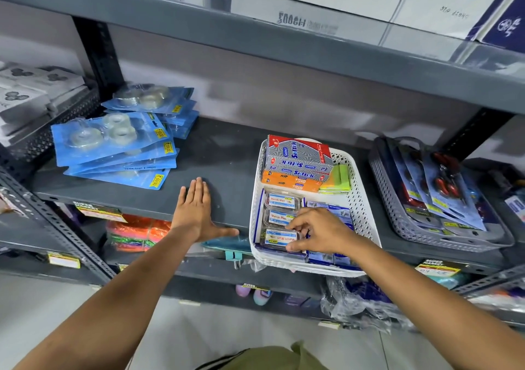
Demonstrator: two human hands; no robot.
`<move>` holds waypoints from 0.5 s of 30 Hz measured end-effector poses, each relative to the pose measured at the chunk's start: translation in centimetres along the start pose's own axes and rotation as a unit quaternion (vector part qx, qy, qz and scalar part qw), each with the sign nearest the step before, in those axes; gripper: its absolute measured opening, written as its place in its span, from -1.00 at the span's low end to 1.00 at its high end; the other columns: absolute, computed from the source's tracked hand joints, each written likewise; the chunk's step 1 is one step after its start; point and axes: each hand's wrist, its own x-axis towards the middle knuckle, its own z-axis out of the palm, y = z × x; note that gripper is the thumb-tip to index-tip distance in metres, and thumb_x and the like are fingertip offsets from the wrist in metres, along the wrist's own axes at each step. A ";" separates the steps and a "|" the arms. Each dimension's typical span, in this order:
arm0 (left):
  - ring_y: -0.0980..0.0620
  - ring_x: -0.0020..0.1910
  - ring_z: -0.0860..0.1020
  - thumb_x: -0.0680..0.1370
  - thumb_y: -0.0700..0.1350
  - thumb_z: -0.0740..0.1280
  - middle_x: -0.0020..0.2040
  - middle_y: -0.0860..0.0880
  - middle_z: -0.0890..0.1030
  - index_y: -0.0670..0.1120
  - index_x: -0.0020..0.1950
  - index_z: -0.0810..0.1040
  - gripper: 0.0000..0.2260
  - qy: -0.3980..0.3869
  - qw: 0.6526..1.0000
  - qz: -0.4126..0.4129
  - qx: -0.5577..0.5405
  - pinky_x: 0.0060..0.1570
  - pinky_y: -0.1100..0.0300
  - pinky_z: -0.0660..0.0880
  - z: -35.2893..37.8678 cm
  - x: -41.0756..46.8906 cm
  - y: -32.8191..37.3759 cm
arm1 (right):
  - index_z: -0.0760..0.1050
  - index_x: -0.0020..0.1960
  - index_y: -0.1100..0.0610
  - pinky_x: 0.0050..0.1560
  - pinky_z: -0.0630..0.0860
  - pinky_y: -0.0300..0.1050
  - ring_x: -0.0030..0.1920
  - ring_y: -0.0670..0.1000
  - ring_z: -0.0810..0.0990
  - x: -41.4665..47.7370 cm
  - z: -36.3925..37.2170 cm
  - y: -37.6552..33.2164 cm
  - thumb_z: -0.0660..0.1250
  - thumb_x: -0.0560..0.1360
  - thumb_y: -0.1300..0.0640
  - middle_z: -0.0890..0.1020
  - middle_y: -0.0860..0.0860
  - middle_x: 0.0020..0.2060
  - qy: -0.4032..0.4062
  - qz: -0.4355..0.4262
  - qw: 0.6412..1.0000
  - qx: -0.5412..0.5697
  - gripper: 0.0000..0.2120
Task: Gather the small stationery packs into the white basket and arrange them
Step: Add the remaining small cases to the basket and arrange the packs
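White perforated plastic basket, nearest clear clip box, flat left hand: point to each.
white perforated plastic basket (358,199), head view, right wall
nearest clear clip box (277,238), head view, label
flat left hand (196,210), head view, back

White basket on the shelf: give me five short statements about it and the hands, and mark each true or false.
1. The white basket sits on the grey shelf. True.
2. The left hand holds a pack. False: it lies flat and open on the shelf, holding nothing.
3. The right hand touches the nearest clear pack in the basket. True.
4. The orange box lies on the shelf outside the basket. False: it is inside the basket, at the far end.
5. The blue tape cards are stacked left of the basket. True.
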 end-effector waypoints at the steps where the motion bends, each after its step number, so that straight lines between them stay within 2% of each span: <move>1: -0.12 0.54 -0.28 -0.05 0.71 -0.17 0.57 -0.18 -0.26 -0.24 0.51 -0.34 0.42 -0.001 1.000 -0.001 -0.001 0.46 -0.02 -0.34 0.0 0.0 0.0 | 0.57 0.18 -0.01 0.08 0.53 -0.10 -0.01 -0.13 0.59 0.0 0.0 -0.1 0.48 0.29 -0.19 0.62 -0.04 0.03 0.001 0.005 1.000 -0.009 -0.49; 3: -0.12 0.54 -0.29 -0.05 0.71 -0.17 0.57 -0.17 -0.27 -0.24 0.51 -0.34 0.42 -0.001 1.000 -0.001 0.000 0.45 -0.02 -0.35 -0.1 0.0 0.0 | 0.57 0.19 0.01 0.12 0.52 -0.04 0.07 -0.04 0.59 -0.1 -0.1 -0.2 0.47 0.31 -0.18 0.64 -0.03 -0.02 -0.012 0.010 1.000 -0.020 -0.49; 6: -0.11 0.54 -0.29 -0.06 0.71 -0.18 0.57 -0.17 -0.27 -0.24 0.51 -0.34 0.42 0.000 1.000 0.000 -0.001 0.45 -0.01 -0.36 0.0 0.0 0.0 | 0.56 0.20 0.06 0.06 0.53 -0.02 -0.06 -0.04 0.60 0.0 -0.6 -0.4 0.46 0.35 -0.14 0.62 -0.01 0.01 -0.052 -0.002 0.997 -0.052 -0.52; 10: -0.10 0.54 -0.30 -0.05 0.72 -0.17 0.57 -0.16 -0.27 -0.23 0.52 -0.33 0.42 -0.001 1.000 0.001 -0.006 0.44 0.00 -0.37 -0.1 -0.2 0.0 | 0.57 0.17 0.02 -0.03 0.52 -0.05 -0.02 0.00 0.57 0.3 -0.5 -1.1 0.45 0.36 -0.14 0.61 -0.04 0.02 -0.047 -0.001 0.991 -0.129 -0.56; 13: -0.09 0.54 -0.30 -0.07 0.73 -0.16 0.58 -0.16 -0.27 -0.23 0.52 -0.32 0.43 -0.005 1.000 -0.004 -0.004 0.45 0.00 -0.37 -0.1 -0.1 0.0 | 0.58 0.14 0.02 -0.11 0.48 -0.10 -0.05 0.00 0.55 0.4 -0.1 -1.0 0.48 0.34 -0.13 0.60 -0.03 0.00 -0.036 0.020 0.995 -0.095 -0.57; 15: -0.09 0.54 -0.30 -0.07 0.72 -0.15 0.58 -0.16 -0.26 -0.23 0.52 -0.32 0.44 -0.011 1.000 -0.009 0.000 0.46 -0.01 -0.35 -0.3 -0.2 0.1 | 0.56 0.19 0.06 -0.08 0.47 -0.11 -0.08 -0.05 0.51 0.3 0.0 -0.7 0.47 0.36 -0.10 0.58 -0.01 0.04 -0.041 0.016 0.996 -0.075 -0.54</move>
